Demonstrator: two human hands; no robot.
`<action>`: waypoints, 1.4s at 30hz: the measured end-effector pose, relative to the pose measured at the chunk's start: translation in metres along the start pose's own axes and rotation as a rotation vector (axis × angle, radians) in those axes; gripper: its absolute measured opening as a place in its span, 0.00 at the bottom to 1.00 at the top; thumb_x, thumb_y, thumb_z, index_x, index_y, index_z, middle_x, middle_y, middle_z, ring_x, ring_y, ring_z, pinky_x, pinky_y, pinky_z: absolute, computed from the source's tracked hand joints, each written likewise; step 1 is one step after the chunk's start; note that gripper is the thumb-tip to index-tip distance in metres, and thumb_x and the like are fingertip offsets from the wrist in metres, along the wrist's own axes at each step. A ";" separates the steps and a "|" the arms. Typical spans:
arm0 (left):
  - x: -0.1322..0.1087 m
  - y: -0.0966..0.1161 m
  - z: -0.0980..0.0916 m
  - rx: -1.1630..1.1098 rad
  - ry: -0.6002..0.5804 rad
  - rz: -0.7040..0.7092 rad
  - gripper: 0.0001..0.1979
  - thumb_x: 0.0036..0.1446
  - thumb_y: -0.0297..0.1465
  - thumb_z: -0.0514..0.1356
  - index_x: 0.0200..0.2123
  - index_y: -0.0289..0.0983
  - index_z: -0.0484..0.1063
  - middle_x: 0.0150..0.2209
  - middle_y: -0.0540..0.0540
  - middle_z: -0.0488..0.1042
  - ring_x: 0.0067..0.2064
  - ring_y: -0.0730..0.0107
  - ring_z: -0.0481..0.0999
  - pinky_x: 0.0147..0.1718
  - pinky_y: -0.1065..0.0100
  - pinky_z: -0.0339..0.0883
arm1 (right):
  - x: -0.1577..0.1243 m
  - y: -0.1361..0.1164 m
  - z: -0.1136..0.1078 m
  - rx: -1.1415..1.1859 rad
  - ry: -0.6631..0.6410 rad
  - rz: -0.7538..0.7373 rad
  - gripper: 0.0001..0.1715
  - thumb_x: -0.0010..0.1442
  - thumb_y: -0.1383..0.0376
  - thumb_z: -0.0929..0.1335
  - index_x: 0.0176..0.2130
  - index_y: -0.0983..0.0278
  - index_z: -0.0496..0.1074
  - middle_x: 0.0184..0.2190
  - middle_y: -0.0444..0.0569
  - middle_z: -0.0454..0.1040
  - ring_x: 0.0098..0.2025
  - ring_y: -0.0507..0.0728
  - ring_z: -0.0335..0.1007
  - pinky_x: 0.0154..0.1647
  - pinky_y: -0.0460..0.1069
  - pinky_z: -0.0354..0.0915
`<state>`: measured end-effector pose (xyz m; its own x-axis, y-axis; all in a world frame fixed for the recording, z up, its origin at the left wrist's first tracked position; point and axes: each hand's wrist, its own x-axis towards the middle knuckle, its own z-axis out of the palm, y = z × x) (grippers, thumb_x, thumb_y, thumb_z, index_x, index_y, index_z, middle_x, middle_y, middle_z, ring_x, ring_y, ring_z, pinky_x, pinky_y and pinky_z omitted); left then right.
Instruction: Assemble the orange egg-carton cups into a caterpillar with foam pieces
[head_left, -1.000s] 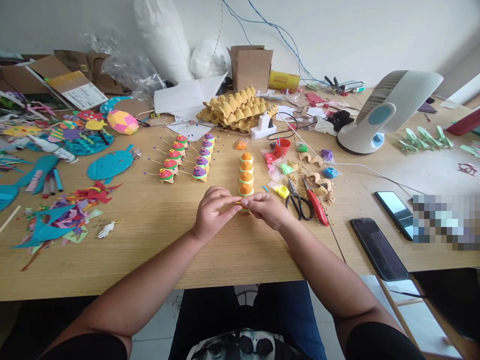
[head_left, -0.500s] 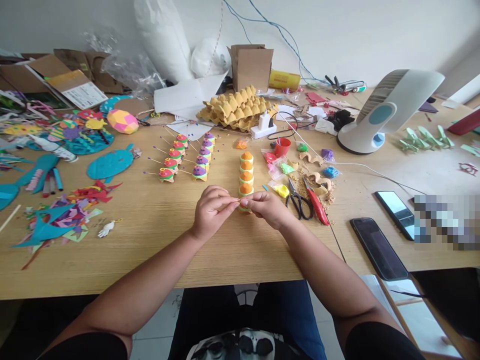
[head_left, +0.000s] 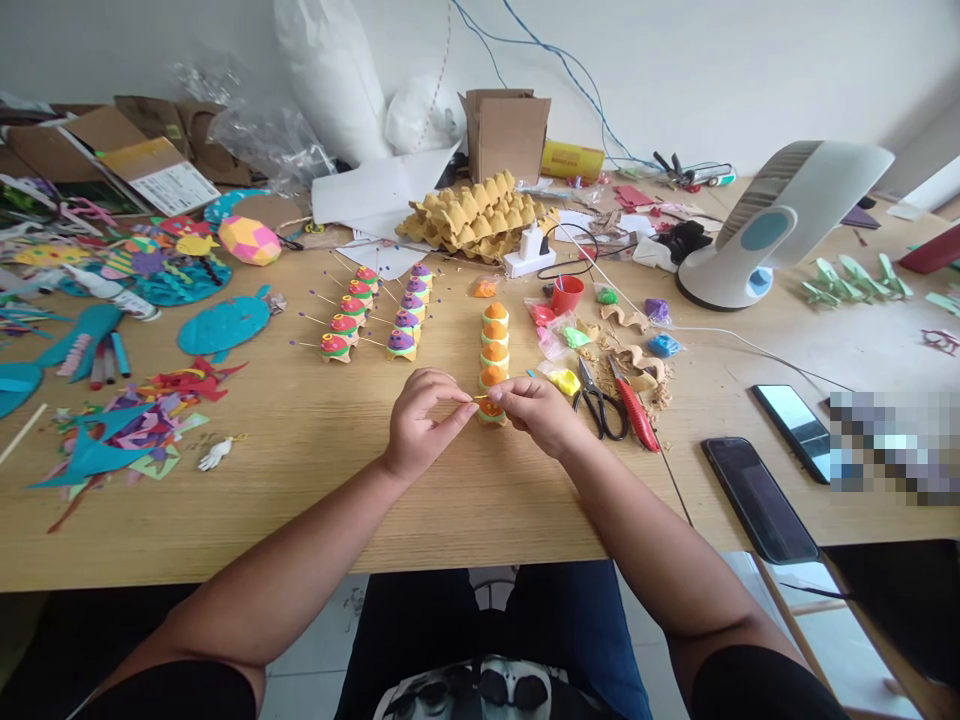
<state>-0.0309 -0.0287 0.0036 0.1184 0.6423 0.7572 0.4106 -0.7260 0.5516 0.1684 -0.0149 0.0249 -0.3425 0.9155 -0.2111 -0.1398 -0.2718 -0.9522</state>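
My left hand (head_left: 427,420) and my right hand (head_left: 536,410) meet fingertip to fingertip, both pinched closed. A thin yellow strand (head_left: 481,398), perhaps modelling clay, stretches between their fingertips. Just behind and below them stands a row of egg-carton cups (head_left: 494,354), with pale bands and orange clay caps. The nearest cup is partly covered by my fingers. Left of it are two finished-looking caterpillars: a red and green one (head_left: 343,325) and a purple one (head_left: 406,320), each with thin stalks sticking out.
Right of my hands lie black scissors (head_left: 600,410), a red utility knife (head_left: 636,405), yellow clay (head_left: 564,381) and carton scraps. Phones (head_left: 757,497) rest farther right, near a white fan (head_left: 772,230). Paper scraps (head_left: 135,430) cover the left; egg trays (head_left: 472,220) sit behind.
My fingertips have drawn slightly apart, and the yellow strand now shows between them. The right fingers have shifted a little up and right. The view has moved slightly.
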 end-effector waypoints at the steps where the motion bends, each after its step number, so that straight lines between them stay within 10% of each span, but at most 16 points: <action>1: 0.000 0.001 0.000 -0.002 -0.004 0.013 0.03 0.61 0.31 0.68 0.35 0.40 0.76 0.33 0.49 0.77 0.43 0.64 0.77 0.47 0.58 0.73 | 0.000 0.000 0.000 0.008 0.002 -0.005 0.25 0.44 0.48 0.80 0.31 0.65 0.78 0.18 0.36 0.62 0.19 0.45 0.46 0.22 0.47 0.40; 42: -0.002 -0.002 0.004 0.023 -0.050 0.050 0.05 0.60 0.28 0.69 0.39 0.41 0.78 0.35 0.48 0.78 0.43 0.65 0.77 0.46 0.60 0.73 | 0.004 0.005 -0.004 -0.060 -0.109 -0.005 0.19 0.48 0.53 0.79 0.32 0.66 0.79 0.20 0.37 0.65 0.20 0.45 0.48 0.21 0.47 0.41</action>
<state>-0.0284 -0.0274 -0.0009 0.1845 0.6172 0.7648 0.4238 -0.7521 0.5047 0.1705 -0.0116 0.0187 -0.4413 0.8783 -0.1838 -0.0875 -0.2460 -0.9653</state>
